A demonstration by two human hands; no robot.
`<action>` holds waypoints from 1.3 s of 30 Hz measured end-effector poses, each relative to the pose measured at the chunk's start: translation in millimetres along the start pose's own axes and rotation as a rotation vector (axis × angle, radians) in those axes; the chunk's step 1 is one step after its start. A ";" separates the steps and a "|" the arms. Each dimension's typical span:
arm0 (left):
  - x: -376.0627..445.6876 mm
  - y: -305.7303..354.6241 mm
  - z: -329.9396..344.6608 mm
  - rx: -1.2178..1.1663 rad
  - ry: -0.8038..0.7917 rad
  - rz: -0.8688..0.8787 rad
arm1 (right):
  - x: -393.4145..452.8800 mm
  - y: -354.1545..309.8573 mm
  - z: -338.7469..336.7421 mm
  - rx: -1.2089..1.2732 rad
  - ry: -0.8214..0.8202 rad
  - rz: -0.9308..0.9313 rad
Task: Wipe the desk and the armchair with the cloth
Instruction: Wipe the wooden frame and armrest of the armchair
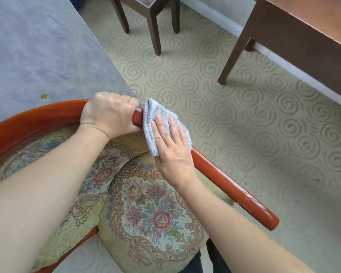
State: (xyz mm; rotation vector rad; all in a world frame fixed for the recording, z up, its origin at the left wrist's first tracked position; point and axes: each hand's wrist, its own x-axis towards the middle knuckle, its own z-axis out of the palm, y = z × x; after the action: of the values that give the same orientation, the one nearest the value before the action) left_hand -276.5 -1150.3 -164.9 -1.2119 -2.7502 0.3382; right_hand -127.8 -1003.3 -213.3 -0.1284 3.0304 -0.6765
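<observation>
Swirl carpet point(234, 99) under the armchair point(234, 186). Your left hand point(108, 113) grips its red rail, fingers curled round. Your right hand point(171, 148) lies flat, fingers straight, pressing the cloth point(156, 115) on that rail.

Bright, even, soft daylight with faint shadows on the carpet point(234, 107), a mild sheen along the armrest point(244, 196), wide-angle bending at the edges, slightly soft overall.

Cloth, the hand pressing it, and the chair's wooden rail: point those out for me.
cloth point(149, 123): head view, folded upper part.
right hand point(172, 152): head view, back of hand.
wooden rail point(224, 182): head view, bare red stretch.
</observation>
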 end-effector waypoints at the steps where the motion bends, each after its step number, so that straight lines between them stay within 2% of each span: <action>1: -0.1 0.9 -0.8 -0.010 -0.015 -0.007 | -16.0 10.2 -0.9 -0.044 -0.050 0.003; 6: 1.0 3.6 -12.6 -0.049 -0.073 -0.027 | -110.7 59.8 -9.8 -0.180 -0.150 0.074; 9: 2.3 4.7 -12.4 -0.044 -0.080 -0.031 | -131.2 61.4 -12.3 -0.192 -0.208 0.133; 12: 2.4 4.5 -15.3 -0.012 -0.111 -0.045 | -103.1 35.4 -8.7 -0.127 -0.200 0.201; 17: 2.5 8.1 -22.1 0.023 -0.163 -0.066 | -16.9 -13.5 -4.4 0.114 -0.105 0.186; 21: 6.6 10.0 -21.9 -0.011 -0.164 -0.102 | 6.9 -15.0 -6.1 0.096 -0.118 0.112; 24: 5.1 10.2 -20.0 -0.017 -0.173 -0.114 | -16.0 12.0 -6.0 0.008 -0.148 0.033; 26: 3.2 9.7 -19.6 -0.004 -0.169 -0.105 | -41.2 27.4 -6.4 -0.030 -0.157 0.043; 33: 1.8 11.8 -19.7 0.044 -0.109 -0.074 | -138.6 59.8 -15.1 -0.165 -0.105 0.156; 36: 2.0 12.3 -23.0 0.082 -0.104 -0.067 | -159.8 60.1 -23.1 -0.144 -0.045 0.236; 39: 2.1 12.4 -23.1 0.082 -0.120 -0.043 | -146.8 59.0 -31.0 -0.046 -0.024 0.345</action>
State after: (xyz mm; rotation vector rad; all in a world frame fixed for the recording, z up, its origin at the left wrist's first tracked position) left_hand -264.6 -1137.0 -145.6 -1.1471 -2.8264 0.5313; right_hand 12.5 -924.0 -208.2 0.3735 2.9336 -0.5696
